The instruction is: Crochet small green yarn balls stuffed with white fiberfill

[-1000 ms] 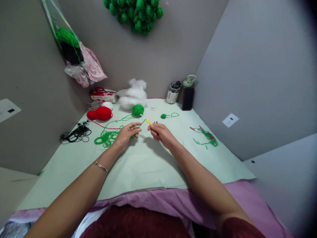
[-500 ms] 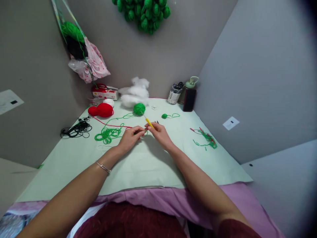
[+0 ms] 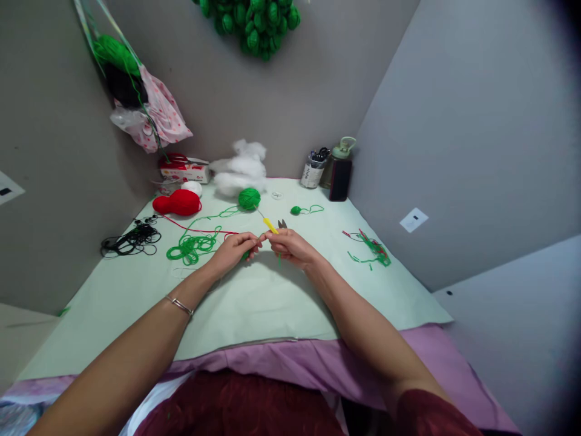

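Tool [image 3: 271, 226] w/ yellow handle is gripped in R hand [image 3: 293, 246]; green piece [image 3: 246, 255], mostly hidden, is pinched in L hand [image 3: 235, 249], just beside R. Loose green yarn [image 3: 187, 252] is seen L of L hand, scissors [image 3: 280, 224] just beyond R hand.

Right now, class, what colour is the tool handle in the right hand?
The tool handle is yellow, showing best in the head view.

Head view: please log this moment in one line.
right hand: holds slim yellow-handled tool; left hand: holds green yarn piece; beyond: round green yarn ball
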{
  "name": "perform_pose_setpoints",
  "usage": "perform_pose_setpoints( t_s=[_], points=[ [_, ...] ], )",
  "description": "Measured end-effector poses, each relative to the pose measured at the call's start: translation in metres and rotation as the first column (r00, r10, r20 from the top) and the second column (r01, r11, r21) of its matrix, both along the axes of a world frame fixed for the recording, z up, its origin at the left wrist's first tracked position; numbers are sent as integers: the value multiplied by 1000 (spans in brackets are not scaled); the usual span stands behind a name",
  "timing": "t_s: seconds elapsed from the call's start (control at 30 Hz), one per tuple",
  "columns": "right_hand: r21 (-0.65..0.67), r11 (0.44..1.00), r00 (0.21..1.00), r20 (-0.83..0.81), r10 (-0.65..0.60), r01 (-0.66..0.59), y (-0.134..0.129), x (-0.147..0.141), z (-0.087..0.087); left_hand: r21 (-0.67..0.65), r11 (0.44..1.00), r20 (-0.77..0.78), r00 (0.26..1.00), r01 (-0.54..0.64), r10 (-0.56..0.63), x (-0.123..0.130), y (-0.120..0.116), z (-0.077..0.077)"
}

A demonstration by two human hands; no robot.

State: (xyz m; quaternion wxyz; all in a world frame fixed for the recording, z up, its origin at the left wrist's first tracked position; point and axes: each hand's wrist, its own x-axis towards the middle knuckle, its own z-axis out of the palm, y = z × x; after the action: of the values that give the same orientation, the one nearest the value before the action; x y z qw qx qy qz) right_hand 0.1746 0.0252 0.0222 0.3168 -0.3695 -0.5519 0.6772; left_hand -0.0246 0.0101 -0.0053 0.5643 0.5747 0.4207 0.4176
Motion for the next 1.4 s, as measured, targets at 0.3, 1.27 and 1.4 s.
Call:
perform_pose_setpoints(
  t_s=[0.3, 1.27, 1.4],
  points=[
    [-72, 993, 978, -179, -105, 93, 2, -8, -4, -163, 986, 162, 987, 41, -14, 4, -3, 1],
    [-9, 948, 935, -159, -316, 318, 9, 6, -3, -240, 968, 424, 905, 74, 36, -2, -2, 6],
    [-4, 949, 934, -174, -312, 316, 10, 6, -3, -245, 966, 420, 907, 84, 28, -2, -3, 7]
  ],
)
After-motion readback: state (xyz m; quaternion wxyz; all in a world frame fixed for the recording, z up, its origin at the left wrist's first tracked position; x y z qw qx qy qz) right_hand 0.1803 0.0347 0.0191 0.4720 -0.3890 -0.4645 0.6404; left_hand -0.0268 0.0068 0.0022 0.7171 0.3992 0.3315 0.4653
